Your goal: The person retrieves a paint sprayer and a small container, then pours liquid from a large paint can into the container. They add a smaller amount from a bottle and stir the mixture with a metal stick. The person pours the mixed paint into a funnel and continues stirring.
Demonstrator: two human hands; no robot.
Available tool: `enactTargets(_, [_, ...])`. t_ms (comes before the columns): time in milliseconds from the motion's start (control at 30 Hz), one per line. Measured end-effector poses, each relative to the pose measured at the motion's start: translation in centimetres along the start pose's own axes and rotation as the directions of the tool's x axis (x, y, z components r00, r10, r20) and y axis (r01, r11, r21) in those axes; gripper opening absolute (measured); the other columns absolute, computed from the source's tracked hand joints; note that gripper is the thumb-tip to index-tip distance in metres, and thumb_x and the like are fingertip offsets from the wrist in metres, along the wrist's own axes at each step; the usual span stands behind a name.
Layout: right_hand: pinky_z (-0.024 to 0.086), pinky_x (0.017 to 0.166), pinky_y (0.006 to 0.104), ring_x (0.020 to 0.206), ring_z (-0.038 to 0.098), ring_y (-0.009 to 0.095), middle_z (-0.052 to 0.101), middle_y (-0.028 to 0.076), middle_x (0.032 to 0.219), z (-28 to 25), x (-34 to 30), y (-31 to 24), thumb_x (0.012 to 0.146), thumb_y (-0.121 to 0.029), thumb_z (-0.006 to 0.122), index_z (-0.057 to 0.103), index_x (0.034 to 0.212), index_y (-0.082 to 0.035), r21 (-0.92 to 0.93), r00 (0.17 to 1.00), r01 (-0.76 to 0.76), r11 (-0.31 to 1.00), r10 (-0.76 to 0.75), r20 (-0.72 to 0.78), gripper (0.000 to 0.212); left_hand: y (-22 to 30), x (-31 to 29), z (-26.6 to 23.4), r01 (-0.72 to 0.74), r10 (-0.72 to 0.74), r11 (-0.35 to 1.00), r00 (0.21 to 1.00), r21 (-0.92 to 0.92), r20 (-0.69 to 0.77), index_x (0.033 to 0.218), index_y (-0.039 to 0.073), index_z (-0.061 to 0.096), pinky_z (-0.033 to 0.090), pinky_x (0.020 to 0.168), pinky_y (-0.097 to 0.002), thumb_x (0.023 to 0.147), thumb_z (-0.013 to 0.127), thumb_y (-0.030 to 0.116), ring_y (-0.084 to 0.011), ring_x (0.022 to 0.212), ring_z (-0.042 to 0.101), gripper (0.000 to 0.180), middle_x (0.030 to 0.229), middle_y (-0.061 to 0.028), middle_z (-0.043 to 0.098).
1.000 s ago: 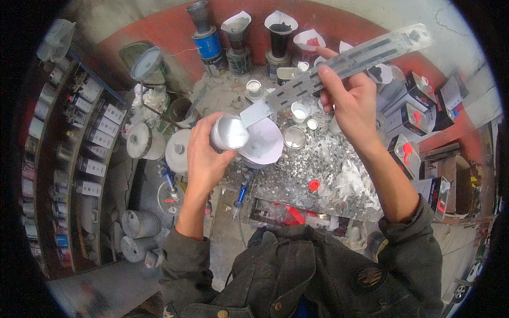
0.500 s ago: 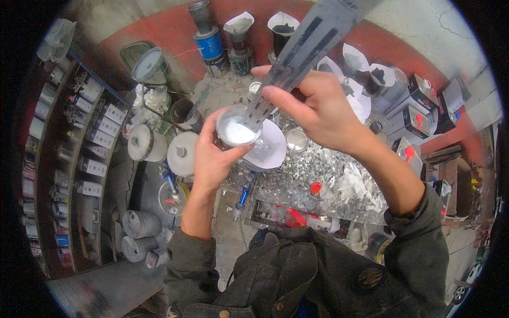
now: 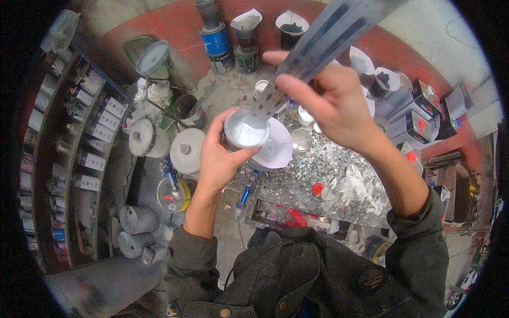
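My left hand [image 3: 217, 161] is wrapped around a clear plastic cup [image 3: 248, 144], which holds a whitish-silver liquid. Between the thumb and fingers of my right hand [image 3: 331, 100] is a long grey stirring stick [image 3: 313, 55] with dark slots along it. The stick slants down to the left, and its lower end is at the cup's far right rim, dipping inside. Right beside the cup lies a white paper strainer [image 3: 281, 146], above a spray gun with a blue handle [image 3: 245, 193].
A paint-spattered bench [image 3: 328, 164] carries an open round tin [image 3: 301, 140], a red cap [image 3: 317, 188] and crumpled paper [image 3: 352, 183]. Lidded white pots [image 3: 186, 151] stand at left, cans with paper strainers [image 3: 246, 58] along the back. Shelves of cans and boxes [image 3: 87, 132] fill the left side.
The cup's contents look smoother and more silvery, where a bright white patch showed before. My right hand and the stick have shifted a little rightward; the stick is blurred by motion.
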State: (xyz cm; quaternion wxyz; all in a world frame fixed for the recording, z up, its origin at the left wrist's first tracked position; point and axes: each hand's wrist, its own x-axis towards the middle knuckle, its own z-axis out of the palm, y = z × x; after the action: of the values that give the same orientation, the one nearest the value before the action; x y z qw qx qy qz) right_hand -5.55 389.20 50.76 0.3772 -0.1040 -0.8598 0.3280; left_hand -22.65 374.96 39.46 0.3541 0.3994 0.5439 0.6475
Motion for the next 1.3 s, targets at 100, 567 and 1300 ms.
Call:
enactTargets(100, [0.04, 0.051, 0.0293, 0.053, 0.05, 0.012, 0.058, 0.01, 0.065, 1.1, -1.1, 0.6, 0.096, -0.018, 0.067, 0.07, 0.124, -0.005, -0.008, 1.0, -0.014, 1.0, 0.015, 0.014, 0.032, 0.3, 0.1, 0.2, 0.008, -0.008, 1.0, 1.0, -0.015, 0.002, 0.137, 0.002, 0.05, 0.047, 0.104, -0.0331, 0.067, 0.084, -0.004, -0.0182, 0.119, 0.059, 0.078, 0.129, -0.009, 0.06])
enactTargets(567, [0.043, 0.057, 0.0271, 0.061, 0.051, 0.008, 0.061, 0.005, 0.073, 0.5, -0.2, 0.4, 0.097, -0.018, 0.067, 0.068, 0.127, -0.005, -0.012, 0.995, 0.029, 1.0, -0.03, -0.1, 0.033, -0.1, -0.4, -0.1, -0.038, 0.038, 0.997, 0.999, 0.063, -0.006, 0.136, 0.002, 0.051, 0.047, 0.104, -0.0324, 0.066, 0.084, -0.004, -0.0179, 0.119, 0.059, 0.077, 0.129, -0.0084, 0.06])
enactTargets(1300, [0.04, 0.052, 0.0322, 0.053, 0.049, 0.015, 0.057, 0.012, 0.066, 0.7, -1.7, 1.1, 0.096, -0.022, 0.067, 0.069, 0.127, -0.006, -0.019, 0.997, -0.074, 0.997, 0.073, -0.037, 0.035, 0.4, -0.4, 0.6, -0.036, 0.037, 0.998, 0.999, 0.058, -0.005, 0.137, 0.003, 0.051, 0.048, 0.102, -0.0329, 0.067, 0.084, -0.004, -0.0184, 0.119, 0.059, 0.077, 0.129, -0.0082, 0.06])
